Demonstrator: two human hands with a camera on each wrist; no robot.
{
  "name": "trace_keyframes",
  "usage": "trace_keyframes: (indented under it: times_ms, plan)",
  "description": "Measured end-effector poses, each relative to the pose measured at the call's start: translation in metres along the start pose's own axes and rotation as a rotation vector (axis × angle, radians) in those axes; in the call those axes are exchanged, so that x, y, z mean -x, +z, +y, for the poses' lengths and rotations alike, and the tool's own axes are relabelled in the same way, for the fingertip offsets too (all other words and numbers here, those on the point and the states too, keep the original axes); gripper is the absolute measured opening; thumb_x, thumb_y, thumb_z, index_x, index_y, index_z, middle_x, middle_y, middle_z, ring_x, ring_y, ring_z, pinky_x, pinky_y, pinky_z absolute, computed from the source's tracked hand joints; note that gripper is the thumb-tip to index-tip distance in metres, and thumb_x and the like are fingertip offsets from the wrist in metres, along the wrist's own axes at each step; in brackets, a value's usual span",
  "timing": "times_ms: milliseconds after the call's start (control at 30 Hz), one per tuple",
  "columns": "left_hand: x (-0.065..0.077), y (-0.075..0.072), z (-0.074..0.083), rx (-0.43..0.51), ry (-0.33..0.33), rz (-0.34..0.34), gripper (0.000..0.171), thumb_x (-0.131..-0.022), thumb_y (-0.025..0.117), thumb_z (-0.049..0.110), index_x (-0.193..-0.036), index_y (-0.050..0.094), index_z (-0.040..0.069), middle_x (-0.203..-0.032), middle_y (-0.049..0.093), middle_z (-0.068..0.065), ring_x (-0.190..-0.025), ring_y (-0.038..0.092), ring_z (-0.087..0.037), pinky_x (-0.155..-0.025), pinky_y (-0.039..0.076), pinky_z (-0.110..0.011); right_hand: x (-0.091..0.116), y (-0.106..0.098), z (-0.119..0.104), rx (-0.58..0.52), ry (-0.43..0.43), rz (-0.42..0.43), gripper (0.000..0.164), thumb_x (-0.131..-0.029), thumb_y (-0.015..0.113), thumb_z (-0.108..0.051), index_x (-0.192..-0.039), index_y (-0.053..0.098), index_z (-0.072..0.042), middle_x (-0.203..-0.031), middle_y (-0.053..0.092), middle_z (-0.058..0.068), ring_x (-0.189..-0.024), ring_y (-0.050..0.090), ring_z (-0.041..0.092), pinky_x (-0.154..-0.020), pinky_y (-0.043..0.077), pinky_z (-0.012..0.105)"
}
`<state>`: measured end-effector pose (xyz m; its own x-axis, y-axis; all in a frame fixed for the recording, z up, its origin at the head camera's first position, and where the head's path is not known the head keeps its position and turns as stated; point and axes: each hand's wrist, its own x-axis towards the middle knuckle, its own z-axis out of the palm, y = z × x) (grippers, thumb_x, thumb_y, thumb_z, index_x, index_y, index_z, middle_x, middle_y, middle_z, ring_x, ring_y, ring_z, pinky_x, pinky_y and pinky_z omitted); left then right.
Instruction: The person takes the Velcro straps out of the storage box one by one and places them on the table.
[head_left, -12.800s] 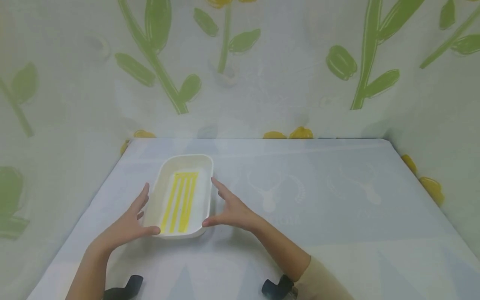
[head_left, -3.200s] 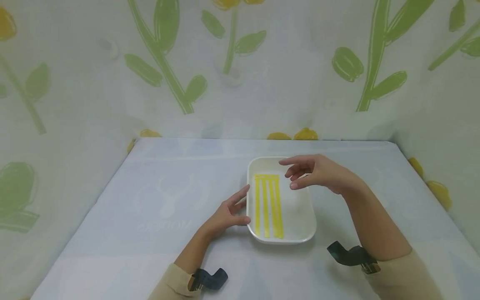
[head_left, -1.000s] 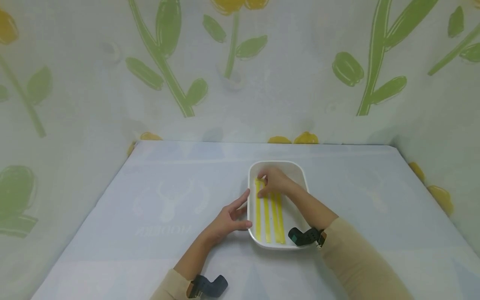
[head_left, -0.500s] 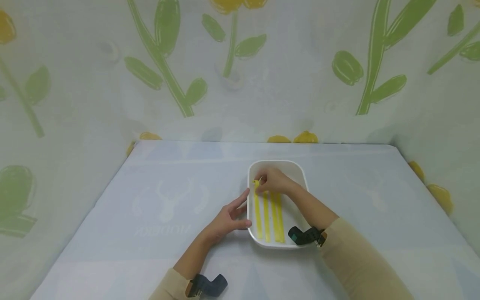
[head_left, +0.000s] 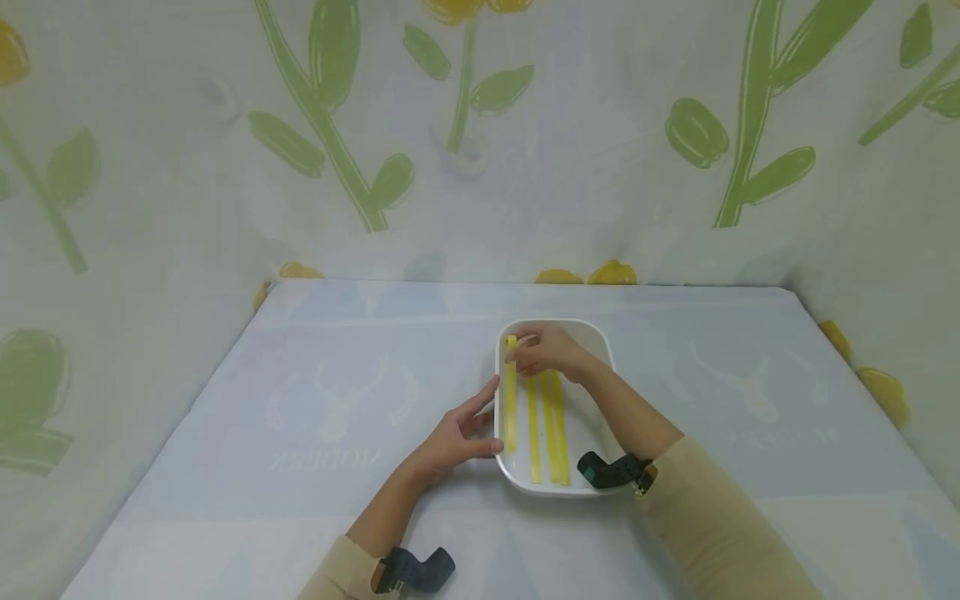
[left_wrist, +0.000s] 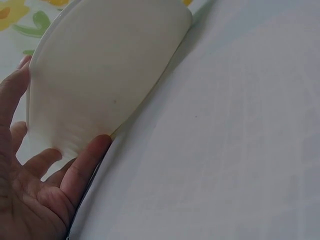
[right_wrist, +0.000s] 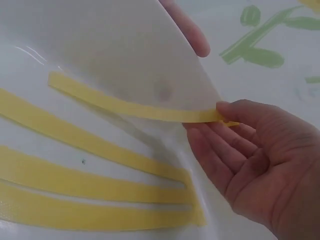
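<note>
White tray (head_left: 588,425) sits at mid-table, right of a person's left hand, on a pale table (head_left: 225,517), with 4 yellow strips in or over it. The left hand (head_left: 461,433) touches the tray's left side, its thumb and fingers spread apart. The right hand (head_left: 543,352) reaches inside, its thumb and fingers clamped on the end of 1 yellow strip (right_wrist: 135,110). That strip bows along the left wall, its middle raised over the floor; I cannot tell whether its free end touches. Just beside it, 3 other strips (right_wrist: 100,182) lie flat, ending at a short yellow crosspiece (right_wrist: 196,200). The step in hand looks to be lifting 1 strip off the floor; the next move seems to call for a firm pinch and a steady left hand, so the tray does not slide.
</note>
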<state>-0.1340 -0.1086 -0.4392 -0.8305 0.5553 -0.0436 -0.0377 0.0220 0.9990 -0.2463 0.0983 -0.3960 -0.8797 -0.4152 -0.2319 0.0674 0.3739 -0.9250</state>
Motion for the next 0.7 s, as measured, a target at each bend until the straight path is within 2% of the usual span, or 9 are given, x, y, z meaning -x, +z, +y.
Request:
trace_keyframes:
  times_ms: [167, 400, 533, 700]
  plan:
    - [0.000, -0.001, 0.000, -0.008, 0.004, -0.004, 0.095, -0.077, 0.077, 0.038, -0.152, 0.020, 0.024, -0.158, 0.014, 0.006, -0.140, 0.028, -0.035, -0.098, 0.046, -0.033, 0.000, -0.002, -0.004, -0.086, 0.006, 0.033, 0.047, -0.081, 0.072, -0.017, -0.124, 0.055, -0.005, -0.102, 0.069, 0.014, -0.081, 0.069, 0.022, -0.075, 0.057, 0.035]
    - [-0.001, -0.001, 0.000, -0.015, -0.003, 0.005, 0.092, -0.079, 0.077, 0.034, -0.152, 0.020, 0.024, -0.159, 0.013, 0.005, -0.139, 0.030, -0.037, -0.098, 0.046, -0.035, 0.005, -0.007, -0.010, -0.226, -0.099, -0.025, 0.054, -0.089, 0.065, -0.011, -0.139, 0.046, -0.010, -0.118, 0.065, 0.017, -0.089, 0.071, 0.023, -0.076, 0.057, 0.032]
    - [-0.002, -0.001, -0.001, -0.024, -0.008, 0.009, 0.091, -0.080, 0.077, 0.032, -0.151, 0.021, 0.025, -0.158, 0.013, 0.007, -0.139, 0.030, -0.035, -0.100, 0.044, -0.035, 0.006, -0.009, -0.011, -0.245, -0.141, -0.052, 0.055, -0.090, 0.062, -0.009, -0.141, 0.044, -0.009, -0.129, 0.058, 0.016, -0.088, 0.071, 0.021, -0.075, 0.057, 0.030]
    - [-0.002, -0.001, -0.002, -0.030, -0.013, 0.007, 0.090, -0.080, 0.076, 0.031, -0.151, 0.022, 0.028, -0.158, 0.014, 0.010, -0.140, 0.030, -0.032, -0.102, 0.043, -0.035, 0.006, -0.010, -0.010, -0.245, -0.160, -0.057, 0.056, -0.087, 0.065, -0.007, -0.140, 0.046, -0.008, -0.142, 0.049, 0.008, -0.091, 0.069, 0.019, -0.078, 0.055, 0.031]
